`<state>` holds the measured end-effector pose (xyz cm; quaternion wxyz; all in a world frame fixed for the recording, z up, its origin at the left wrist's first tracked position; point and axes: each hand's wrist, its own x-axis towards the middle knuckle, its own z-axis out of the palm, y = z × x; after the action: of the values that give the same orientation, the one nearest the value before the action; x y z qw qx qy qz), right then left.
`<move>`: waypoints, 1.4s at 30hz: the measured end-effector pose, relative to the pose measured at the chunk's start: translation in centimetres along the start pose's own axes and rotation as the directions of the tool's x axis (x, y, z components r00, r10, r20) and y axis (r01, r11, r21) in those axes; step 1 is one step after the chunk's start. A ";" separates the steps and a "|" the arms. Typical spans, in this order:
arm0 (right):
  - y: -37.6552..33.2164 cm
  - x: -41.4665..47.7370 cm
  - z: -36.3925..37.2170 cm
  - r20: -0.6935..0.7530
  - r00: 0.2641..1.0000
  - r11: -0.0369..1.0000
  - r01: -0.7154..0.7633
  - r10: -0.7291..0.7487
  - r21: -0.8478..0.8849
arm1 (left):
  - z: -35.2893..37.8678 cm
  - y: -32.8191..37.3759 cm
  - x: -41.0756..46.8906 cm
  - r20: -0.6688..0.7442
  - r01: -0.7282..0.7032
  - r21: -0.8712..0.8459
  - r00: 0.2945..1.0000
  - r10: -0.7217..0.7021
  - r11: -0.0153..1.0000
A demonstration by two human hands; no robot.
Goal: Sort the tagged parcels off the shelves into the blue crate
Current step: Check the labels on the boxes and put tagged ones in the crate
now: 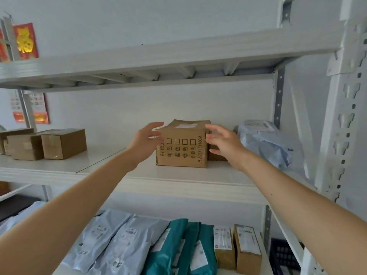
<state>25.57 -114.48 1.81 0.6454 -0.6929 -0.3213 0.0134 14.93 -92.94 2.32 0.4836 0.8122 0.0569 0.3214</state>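
We see a white steel rack (pixel 178 54) with slotted uprights filling the frame; its smooth middle shelf (pixel 178 181) runs across the centre. At 6 o'clock on the lower shelf, glossy grey poly mailers (pixel 111 241) and crinkled teal mailers (pixel 172 247) stand on edge, cut off at the bottom. At 3 o'clock a lumpy grey plastic bag (pixel 262 143) has a label too blurred for us to read. At 9 o'clock sit plain taped cartons (pixel 63 143), cropped on the left.

The task parcel, a printed cardboard carton (pixel 182 149) with checkbox squares and a white tag on top, sits dead centre on the middle shelf. The left hand (pixel 144 142) is at its 9 o'clock and the right hand (pixel 226 143) at its 3 o'clock, both wide with fingers spread and gripping nothing; we cannot tell whether they touch it. The right hand half hides a brown box (pixel 215 154) behind.

At 5 o'clock stand two small labelled boxes (pixel 246 253), and a dark blue crate (pixel 284 255) is mostly hidden behind the rack.
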 end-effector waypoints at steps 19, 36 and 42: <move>-1.4 11.5 2.8 -0.202 0.927 0.912 -0.355 0.316 -0.204 | -2.7 -6.6 15.1 0.338 0.171 -0.025 0.929 -0.152 0.985; -0.6 12.9 6.1 -0.404 0.790 0.866 -0.500 0.461 0.010 | -1.9 -9.7 18.1 0.488 0.384 -0.174 0.833 -0.260 0.907; -1.1 10.5 7.2 -0.382 0.805 0.889 -0.439 0.453 0.128 | -4.1 -9.4 16.1 0.453 0.348 -0.218 0.864 -0.221 0.912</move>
<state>30.30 -103.34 5.80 0.6875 -0.7256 -0.0097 0.0274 27.29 -78.42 3.44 0.6415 0.7637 0.0242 0.0689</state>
